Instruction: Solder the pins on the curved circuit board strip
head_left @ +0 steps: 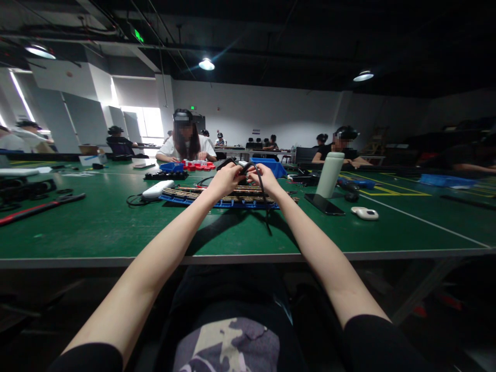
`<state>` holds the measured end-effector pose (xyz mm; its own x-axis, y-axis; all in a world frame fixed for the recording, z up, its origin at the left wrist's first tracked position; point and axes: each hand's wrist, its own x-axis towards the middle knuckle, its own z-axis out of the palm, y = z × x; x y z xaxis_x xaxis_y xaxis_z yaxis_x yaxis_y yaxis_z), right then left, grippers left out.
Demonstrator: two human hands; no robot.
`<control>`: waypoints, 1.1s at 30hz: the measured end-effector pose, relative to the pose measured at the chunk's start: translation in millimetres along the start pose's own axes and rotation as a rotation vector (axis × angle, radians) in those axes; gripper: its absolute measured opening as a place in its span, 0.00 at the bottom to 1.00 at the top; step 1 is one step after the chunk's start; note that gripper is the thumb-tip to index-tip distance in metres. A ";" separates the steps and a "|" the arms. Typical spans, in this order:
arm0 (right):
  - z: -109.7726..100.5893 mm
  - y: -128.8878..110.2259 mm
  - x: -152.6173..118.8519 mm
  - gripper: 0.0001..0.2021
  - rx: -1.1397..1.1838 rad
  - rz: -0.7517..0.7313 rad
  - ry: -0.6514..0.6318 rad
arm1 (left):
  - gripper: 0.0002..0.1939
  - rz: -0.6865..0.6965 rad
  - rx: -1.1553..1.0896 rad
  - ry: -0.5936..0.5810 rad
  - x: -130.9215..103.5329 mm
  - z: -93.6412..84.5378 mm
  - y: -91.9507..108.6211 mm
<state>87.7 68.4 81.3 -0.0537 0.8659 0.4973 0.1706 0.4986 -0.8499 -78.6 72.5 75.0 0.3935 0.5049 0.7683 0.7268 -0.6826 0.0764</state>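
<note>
Above the middle of the green table, my left hand point(228, 179) and my right hand point(266, 181) are close together with fingers pinched. Between them they hold a black cable point(262, 187), which arches over my right fingers and hangs down to a loose end. What exactly sits between the fingertips is small and partly hidden. Below my hands lies a long, slightly curved blue strip point(228, 203) carrying rows of thin brass-coloured bars. My forearms cover parts of it.
Left of the strip are a white power bank point(158, 189) with a cord and a red-black tool point(42, 208). To the right stand a pale green bottle point(330, 174), a phone point(324, 204) and an earbud case point(365, 213). Behind are blue bins point(270, 168) and a co-worker point(186, 139) handling red parts.
</note>
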 end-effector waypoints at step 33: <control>-3.5 -0.7 1.1 0.21 -0.058 -0.225 -0.137 | 0.10 -0.015 0.058 -0.049 -4.8 -7.6 10.7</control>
<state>91.0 68.9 83.0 -0.2286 0.7326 0.6412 0.1950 0.6797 -0.7071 -77.0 58.8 77.0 0.4085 0.5412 0.7350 0.7634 -0.6440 0.0498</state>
